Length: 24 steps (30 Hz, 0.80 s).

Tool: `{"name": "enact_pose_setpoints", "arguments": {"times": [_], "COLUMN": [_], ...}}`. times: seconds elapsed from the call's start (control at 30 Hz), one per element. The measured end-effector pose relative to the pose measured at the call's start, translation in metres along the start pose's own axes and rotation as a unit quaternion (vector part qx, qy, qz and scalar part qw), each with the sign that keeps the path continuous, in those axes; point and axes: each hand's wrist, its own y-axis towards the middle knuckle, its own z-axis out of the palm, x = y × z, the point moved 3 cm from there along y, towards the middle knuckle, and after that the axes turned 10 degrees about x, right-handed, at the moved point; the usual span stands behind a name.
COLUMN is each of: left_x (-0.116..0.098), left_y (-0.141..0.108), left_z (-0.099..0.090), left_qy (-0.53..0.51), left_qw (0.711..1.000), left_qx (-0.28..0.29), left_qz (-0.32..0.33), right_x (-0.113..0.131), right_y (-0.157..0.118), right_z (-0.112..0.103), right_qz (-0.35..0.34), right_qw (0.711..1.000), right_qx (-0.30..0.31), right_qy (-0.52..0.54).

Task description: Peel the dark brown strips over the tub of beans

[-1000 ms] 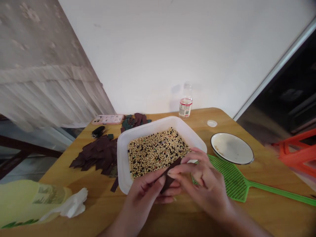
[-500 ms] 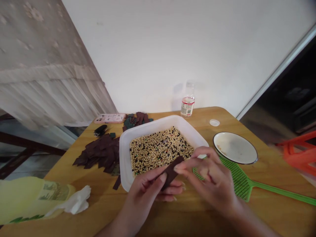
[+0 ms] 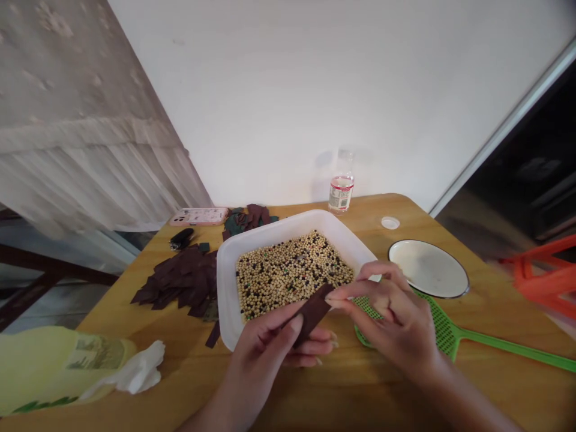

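Dark brown strip (image 3: 312, 313) sits pinched between the person's two hands, just above the near edge of a white plastic tub (image 3: 227, 288). The left hand (image 3: 265, 345) grips its lower part between thumb and curled fingers, while the right hand (image 3: 396, 318) closes in a narrow pinch, its fingertips (image 3: 333, 304) at the strip's upper end.

Inside the tub lies a layer of pale round beans (image 3: 292, 276) mixed with dark and a few green ones. To its left, a heap of dark brown pieces (image 3: 177, 279) covers part of the wooden table (image 3: 360, 390), with one piece touching the tub's wall. Green and brown scraps (image 3: 245, 221) lie behind the tub, beside a phone in a pink case (image 3: 198, 216). A small black object (image 3: 181, 238) rests near the heap.

Against the wall stands a clear plastic bottle (image 3: 341, 193) with a red-banded white label; its print is too small to read. A white cap (image 3: 390, 223), a dark-rimmed white plate (image 3: 427, 268) and a green fly swatter (image 3: 445, 327) lie to the right. At the near left sit a pale yellow plastic bag (image 3: 58, 369), its printed panel illegible, and a crumpled tissue (image 3: 135, 372).
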Motion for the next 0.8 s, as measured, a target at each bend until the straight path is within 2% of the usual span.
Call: {"name": "enact_pose_setpoints", "arguments": {"times": [0.17, 0.33, 0.53, 0.7, 0.8], "left_x": [-0.0027, -0.0032, -0.0015, -0.0031, -0.005], "left_y": [0.0012, 0.0005, -0.0002, -0.0008, -0.0007], "left_z": [0.0019, 0.0031, 0.0031, -0.0003, 0.0001], "left_qy": [0.002, -0.01, -0.011, -0.014, -0.018], "left_qw": [1.0, 1.0, 1.0, 1.0, 1.0], "left_qx": [-0.014, -0.01, -0.007, -0.012, -0.007], "left_qz": [-0.004, 0.004, 0.002, 0.007, 0.008], "right_x": [0.0034, -0.002, 0.002, -0.0051, -0.0037], "right_y": [0.0006, 0.0015, -0.0017, -0.002, -0.0024], "right_z": [0.0019, -0.0036, 0.0005, -0.0035, -0.0025], "right_qz": [-0.019, -0.016, -0.029, -0.022, -0.029], "right_qw": [0.999, 1.0, 0.999, 1.0, 0.999], "right_qx": [0.047, 0.004, 0.041, 0.008, 0.01], "right_qy": [0.01, -0.011, -0.003, -0.009, 0.015]}}
